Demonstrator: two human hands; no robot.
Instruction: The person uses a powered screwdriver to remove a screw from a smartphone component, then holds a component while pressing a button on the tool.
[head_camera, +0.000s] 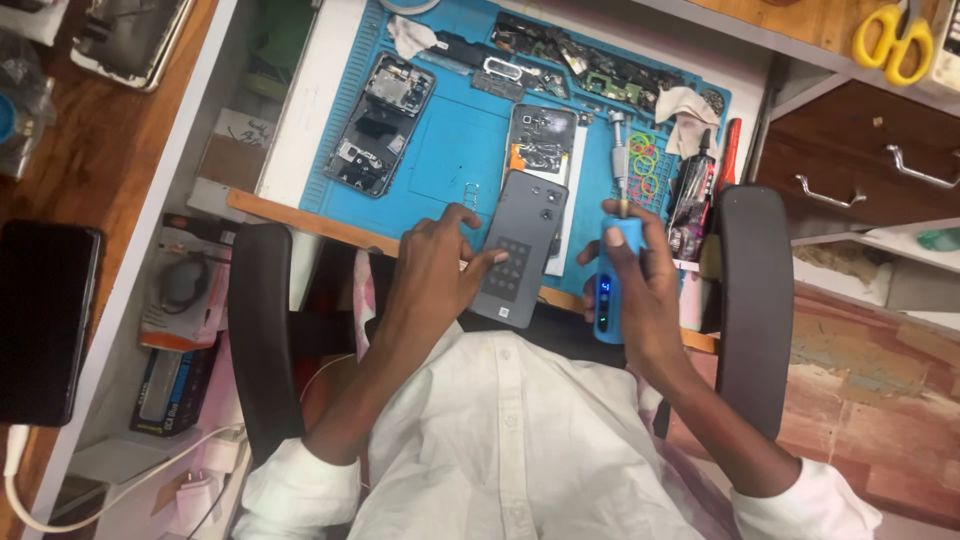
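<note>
1. Nearest the camera, the left hand (437, 265) pinches the dark grey slab-shaped phone with its back cover facing up (520, 245): thumb on the cover, fingers curled round its 9 o'clock edge. The phone hangs over the desk edge above the lap, so a loosened pinch could let it drop.
2. At 3 o'clock of the phone, the right hand (640, 280) is wrapped closed around a blue cylindrical electric screwdriver with a small lit display (607, 285), tip pointing to 12 o'clock. If the tip swings toward 9 o'clock, it could scratch the cover.
3. At 12 o'clock, touching the held phone's top edge as far as I can tell, an opened silver phone with bare circuitry (540, 140) lies on the blue rubber repair mat (450, 150); a nudge could shift its loose parts.
4. Farther off at 10 o'clock lies another opened dark phone frame (382, 125), and at 1 o'clock small coloured rubber rings (643, 160) could roll away.
</note>
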